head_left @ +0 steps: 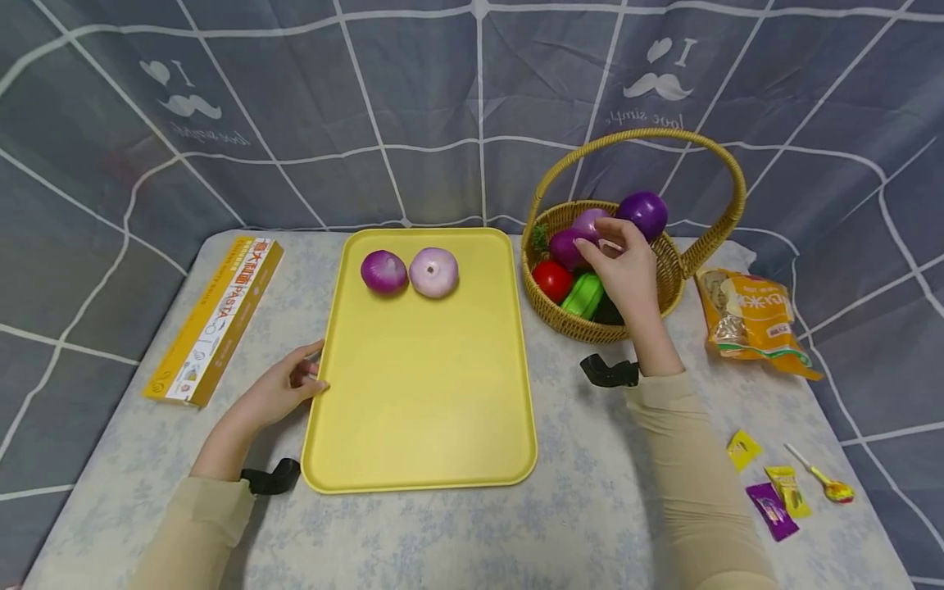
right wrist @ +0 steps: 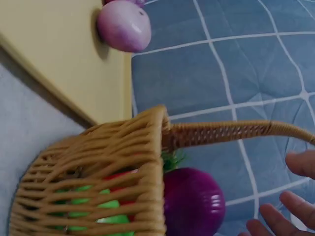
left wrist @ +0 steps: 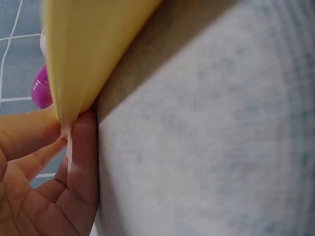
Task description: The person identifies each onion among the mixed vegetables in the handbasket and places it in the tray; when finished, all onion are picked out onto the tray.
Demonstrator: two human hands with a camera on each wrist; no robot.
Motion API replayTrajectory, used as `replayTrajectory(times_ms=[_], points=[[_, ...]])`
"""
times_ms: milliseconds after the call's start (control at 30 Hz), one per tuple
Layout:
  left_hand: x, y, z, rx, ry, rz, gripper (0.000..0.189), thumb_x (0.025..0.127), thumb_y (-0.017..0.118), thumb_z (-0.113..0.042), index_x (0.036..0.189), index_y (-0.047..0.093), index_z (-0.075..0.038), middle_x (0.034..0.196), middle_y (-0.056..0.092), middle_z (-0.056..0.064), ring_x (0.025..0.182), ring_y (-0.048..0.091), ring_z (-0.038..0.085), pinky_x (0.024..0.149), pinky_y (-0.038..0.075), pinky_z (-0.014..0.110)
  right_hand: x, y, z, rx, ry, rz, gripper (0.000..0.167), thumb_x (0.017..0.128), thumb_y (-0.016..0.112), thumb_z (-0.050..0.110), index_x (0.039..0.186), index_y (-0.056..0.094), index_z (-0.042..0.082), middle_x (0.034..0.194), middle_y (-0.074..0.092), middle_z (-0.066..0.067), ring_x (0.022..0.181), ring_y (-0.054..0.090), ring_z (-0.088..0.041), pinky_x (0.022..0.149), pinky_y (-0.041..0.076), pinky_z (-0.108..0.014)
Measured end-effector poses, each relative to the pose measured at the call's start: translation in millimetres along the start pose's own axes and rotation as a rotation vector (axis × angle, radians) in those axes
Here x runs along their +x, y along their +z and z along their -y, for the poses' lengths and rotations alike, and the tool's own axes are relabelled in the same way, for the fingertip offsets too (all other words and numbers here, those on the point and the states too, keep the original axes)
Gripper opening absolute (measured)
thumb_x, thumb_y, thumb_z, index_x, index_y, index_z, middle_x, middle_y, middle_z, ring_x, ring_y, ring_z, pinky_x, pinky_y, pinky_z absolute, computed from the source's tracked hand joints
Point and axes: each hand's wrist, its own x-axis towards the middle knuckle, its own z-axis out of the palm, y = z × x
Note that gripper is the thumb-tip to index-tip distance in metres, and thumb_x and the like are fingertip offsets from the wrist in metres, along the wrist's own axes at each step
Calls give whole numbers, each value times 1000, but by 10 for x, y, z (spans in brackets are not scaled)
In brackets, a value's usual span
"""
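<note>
My left hand (head_left: 283, 389) pinches the left rim of a yellow tray (head_left: 420, 393); the left wrist view shows the thumb on one side of the rim and fingers on the other. Two onions lie near the tray's far end, a dark purple one (head_left: 384, 272) and a paler one (head_left: 434, 273). My right hand (head_left: 625, 258) hovers over a wicker basket (head_left: 575, 326), thumb and fingers spread apart with nothing visible between them. Beneath it, the basket holds glossy purple vegetables (head_left: 568, 248), a red tomato (head_left: 552, 280), a green pepper (head_left: 584, 295) and a round, dark purple vegetable (head_left: 643, 215).
The basket's tall handle (head_left: 642, 135) arches above the right hand. A yellow pasta box (head_left: 214, 324) lies left of the tray. Right of the basket is an orange snack bag (head_left: 755, 319). Nearer are small wrapped candies (head_left: 773, 510) and a lollipop (head_left: 837, 492). A grey grid curtain hangs behind.
</note>
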Motion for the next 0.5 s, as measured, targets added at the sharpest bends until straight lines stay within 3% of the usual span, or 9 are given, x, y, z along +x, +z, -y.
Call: replayTrajectory(times_ms=[267,500], points=[[-3,-22,42,-7,7,4,71,98,60,-14,156,21,1,111,51,17,90,45,22,72,40,28,165,112,-101,-220,18,150,77,86,75,39,146,40,4,147,42,-19,133,44,-37,110,38,-52],[7,-4,22,-17,-1,8,72,98,61,-16,156,21,1,114,51,19,92,46,23,72,42,29,235,230,-159,-350,23,175,74,87,75,31,145,40,0,147,40,-23,137,37,-38,114,31,-53]])
